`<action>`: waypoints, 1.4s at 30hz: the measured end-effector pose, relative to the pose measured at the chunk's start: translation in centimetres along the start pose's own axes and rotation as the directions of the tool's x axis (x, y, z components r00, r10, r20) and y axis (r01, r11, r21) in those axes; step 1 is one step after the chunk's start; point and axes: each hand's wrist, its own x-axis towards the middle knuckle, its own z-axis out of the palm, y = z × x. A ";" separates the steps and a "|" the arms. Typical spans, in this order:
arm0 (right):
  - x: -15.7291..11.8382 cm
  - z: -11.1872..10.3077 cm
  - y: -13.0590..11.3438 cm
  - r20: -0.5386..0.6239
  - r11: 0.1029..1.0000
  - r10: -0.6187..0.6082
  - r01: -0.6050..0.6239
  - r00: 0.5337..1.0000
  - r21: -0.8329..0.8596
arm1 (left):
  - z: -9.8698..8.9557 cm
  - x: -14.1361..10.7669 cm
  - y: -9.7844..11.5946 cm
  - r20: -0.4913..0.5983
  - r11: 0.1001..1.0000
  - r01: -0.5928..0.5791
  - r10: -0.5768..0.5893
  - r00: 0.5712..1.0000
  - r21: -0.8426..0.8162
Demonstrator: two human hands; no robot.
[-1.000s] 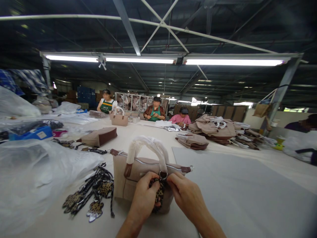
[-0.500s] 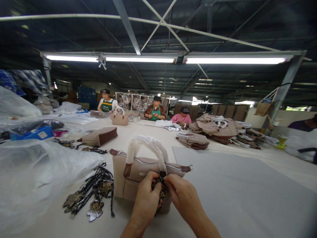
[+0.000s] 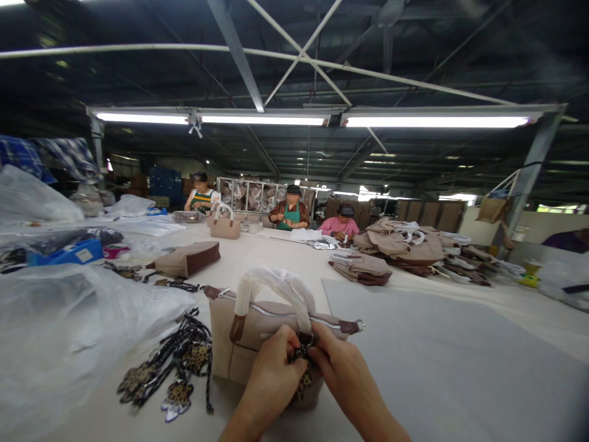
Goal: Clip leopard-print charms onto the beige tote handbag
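A beige handbag (image 3: 230, 354) with brown trim stands upright on the table before me. White wrapping covers its two handles (image 3: 271, 282), and a silver zipper runs along its top. My left hand (image 3: 276, 368) is closed on a leopard-print charm (image 3: 302, 388) with a black cord, at the bag's front below the right handle base. Close beside it, my right hand (image 3: 338, 362) pinches at the metal ring (image 3: 307, 337) by that handle base. Fingers hide most of the join between ring and charm. More leopard-print charms (image 3: 177, 399) with black cords lie left of the bag.
Clear plastic sheeting (image 3: 69, 344) spreads over the table's left side, near a blue box (image 3: 76, 252). Another beige bag (image 3: 188, 259) lies behind. A heap of beige bags (image 3: 400, 239) is at the back right, a grey mat (image 3: 437, 350) at right. Several people sit across the table.
My hands stay at the ring. The left fingers have moved up closer to it, and the right fingers have shifted onto it. The whole view has tilted slightly upward.
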 end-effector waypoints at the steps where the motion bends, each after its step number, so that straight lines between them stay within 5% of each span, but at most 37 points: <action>1: 0.0 -0.1 0.0 0.007 1.000 -0.012 0.012 1.000 -0.012 | 0.1 0.0 0.0 0.003 1.000 -0.001 0.001 1.000 -0.007; 6: 0.1 -0.3 0.0 0.014 0.999 -0.018 0.018 1.000 -0.031 | -0.4 0.3 0.4 0.008 1.000 -0.023 0.023 1.000 0.018; 21: -0.6 -1.6 -0.4 0.001 0.979 -0.143 0.141 0.990 0.148 | -1.4 -0.7 3.2 -0.060 0.882 -0.013 0.047 0.997 0.472; 27: -0.8 -1.8 -0.6 -0.006 0.976 -0.136 0.135 0.991 0.171 | -2.7 -0.1 2.4 -0.055 0.944 -0.103 0.126 0.990 0.314; 32: -0.6 -0.4 -0.4 -0.133 0.973 -0.073 0.100 0.988 0.207 | -2.9 0.5 1.1 -0.051 0.996 -0.048 0.044 0.998 -0.079; 39: -0.6 0.8 -1.0 -0.288 0.927 0.024 0.086 0.957 0.364 | -1.1 0.0 0.1 -0.172 0.872 -0.214 0.152 0.973 -0.439; 42: -0.7 1.2 -1.0 -0.334 0.934 -0.044 0.158 0.942 0.321 | -0.9 -0.1 0.3 -0.107 0.764 -0.098 0.039 0.994 -0.637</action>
